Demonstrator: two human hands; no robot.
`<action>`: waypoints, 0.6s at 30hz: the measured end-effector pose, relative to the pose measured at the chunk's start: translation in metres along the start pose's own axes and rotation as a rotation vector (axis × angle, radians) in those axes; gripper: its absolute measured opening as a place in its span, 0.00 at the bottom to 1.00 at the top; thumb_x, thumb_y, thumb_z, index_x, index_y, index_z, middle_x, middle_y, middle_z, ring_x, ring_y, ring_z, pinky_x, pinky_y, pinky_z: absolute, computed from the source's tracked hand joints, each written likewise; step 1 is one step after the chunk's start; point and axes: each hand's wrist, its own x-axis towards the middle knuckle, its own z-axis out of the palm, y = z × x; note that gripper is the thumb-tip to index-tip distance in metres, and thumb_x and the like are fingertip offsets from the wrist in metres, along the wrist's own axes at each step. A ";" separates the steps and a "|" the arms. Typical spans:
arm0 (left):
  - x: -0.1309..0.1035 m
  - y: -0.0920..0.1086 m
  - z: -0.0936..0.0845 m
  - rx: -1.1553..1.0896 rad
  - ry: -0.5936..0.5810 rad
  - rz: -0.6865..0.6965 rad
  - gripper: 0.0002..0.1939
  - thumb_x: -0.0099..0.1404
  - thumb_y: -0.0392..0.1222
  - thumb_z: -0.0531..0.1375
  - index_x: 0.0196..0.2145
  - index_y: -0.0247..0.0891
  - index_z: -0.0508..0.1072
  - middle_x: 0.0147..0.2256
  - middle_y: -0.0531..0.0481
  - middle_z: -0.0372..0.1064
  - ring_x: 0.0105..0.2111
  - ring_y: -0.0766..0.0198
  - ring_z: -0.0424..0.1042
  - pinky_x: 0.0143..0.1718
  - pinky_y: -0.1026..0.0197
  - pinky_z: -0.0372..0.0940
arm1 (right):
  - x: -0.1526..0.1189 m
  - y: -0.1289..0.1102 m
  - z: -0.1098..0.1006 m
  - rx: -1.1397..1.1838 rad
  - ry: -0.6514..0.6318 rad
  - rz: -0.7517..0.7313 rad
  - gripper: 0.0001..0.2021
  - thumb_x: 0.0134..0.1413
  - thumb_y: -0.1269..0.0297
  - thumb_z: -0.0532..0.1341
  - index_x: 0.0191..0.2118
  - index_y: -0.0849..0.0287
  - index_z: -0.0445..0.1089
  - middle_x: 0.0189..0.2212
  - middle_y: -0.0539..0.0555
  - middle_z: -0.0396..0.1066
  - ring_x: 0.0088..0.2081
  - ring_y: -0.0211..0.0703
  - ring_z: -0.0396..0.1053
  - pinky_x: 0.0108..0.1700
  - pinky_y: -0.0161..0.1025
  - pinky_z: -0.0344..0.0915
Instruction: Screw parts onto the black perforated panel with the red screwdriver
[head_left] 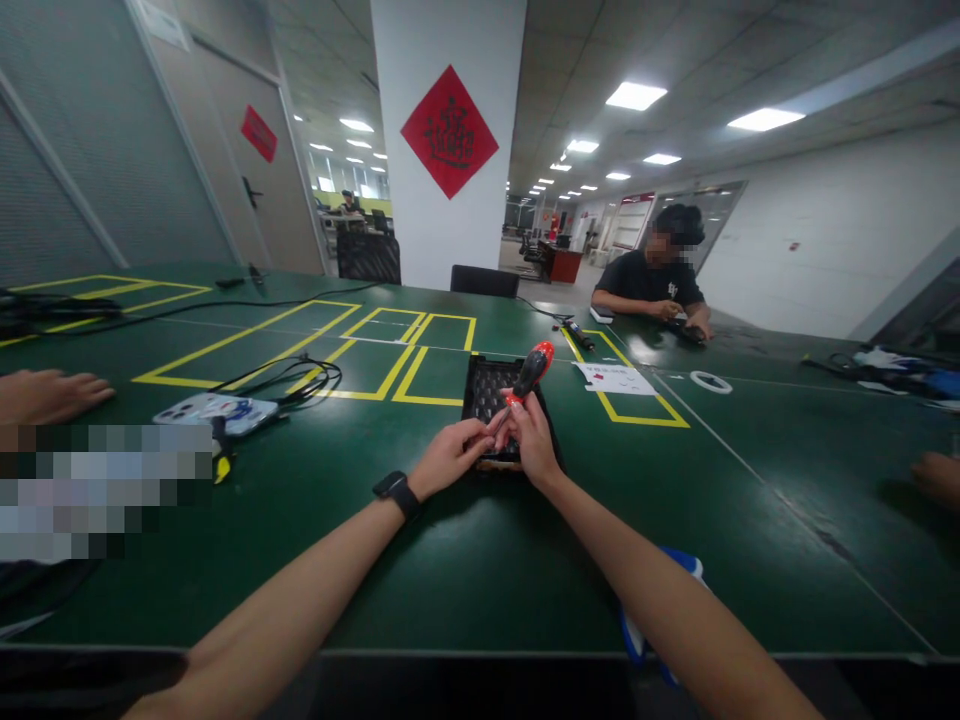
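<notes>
My right hand (534, 440) is closed round a screwdriver (534, 370) with a red and black handle. It is tilted, handle up and to the right, its shaft slanting down toward my left hand. My left hand (454, 455), with a dark watch (397, 492) on its wrist, has its fingers pinched together at the low end of the shaft. Whatever lies between those fingertips is too small to make out. Both hands are over a black tray (471, 385) with a patterned inside, which they partly cover.
A phone (217, 412) and a coiled black cable (319, 375) lie left on the green table (360, 590), near another person's hand (56, 395). Right are a paper sheet (615, 379), a white ring (710, 382) and blue-white items (681, 562). A person (649, 275) sits across.
</notes>
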 end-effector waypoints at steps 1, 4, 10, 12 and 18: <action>0.000 0.000 0.000 -0.014 0.010 -0.013 0.11 0.59 0.46 0.54 0.31 0.34 0.69 0.26 0.53 0.65 0.26 0.69 0.62 0.29 0.67 0.57 | 0.000 0.000 0.000 -0.004 0.002 -0.003 0.15 0.57 0.56 0.49 0.47 0.57 0.57 0.25 0.49 0.69 0.17 0.30 0.62 0.22 0.30 0.61; 0.000 0.001 0.001 -0.081 0.023 -0.053 0.11 0.57 0.47 0.57 0.31 0.34 0.69 0.25 0.54 0.65 0.24 0.70 0.61 0.27 0.67 0.57 | 0.000 -0.001 0.001 -0.007 -0.002 -0.002 0.16 0.56 0.55 0.50 0.47 0.57 0.57 0.25 0.49 0.69 0.18 0.30 0.62 0.23 0.30 0.61; 0.000 0.000 -0.002 -0.107 0.009 -0.041 0.11 0.60 0.44 0.54 0.31 0.33 0.71 0.28 0.51 0.69 0.27 0.68 0.64 0.30 0.66 0.59 | 0.000 -0.001 0.001 0.029 -0.011 0.004 0.16 0.57 0.55 0.47 0.47 0.57 0.58 0.25 0.48 0.68 0.17 0.30 0.62 0.22 0.31 0.61; 0.000 -0.001 -0.002 -0.086 0.006 -0.036 0.12 0.60 0.44 0.54 0.32 0.33 0.71 0.27 0.50 0.69 0.27 0.68 0.64 0.31 0.66 0.59 | 0.000 0.000 0.000 0.047 -0.018 0.004 0.16 0.58 0.55 0.46 0.47 0.57 0.58 0.25 0.48 0.67 0.17 0.31 0.62 0.22 0.31 0.61; 0.000 -0.001 0.001 -0.040 0.015 -0.035 0.11 0.61 0.45 0.53 0.32 0.34 0.69 0.27 0.52 0.66 0.26 0.69 0.62 0.30 0.66 0.58 | 0.002 0.006 -0.001 0.028 0.006 -0.010 0.15 0.58 0.55 0.47 0.47 0.56 0.58 0.25 0.48 0.68 0.18 0.30 0.62 0.22 0.30 0.61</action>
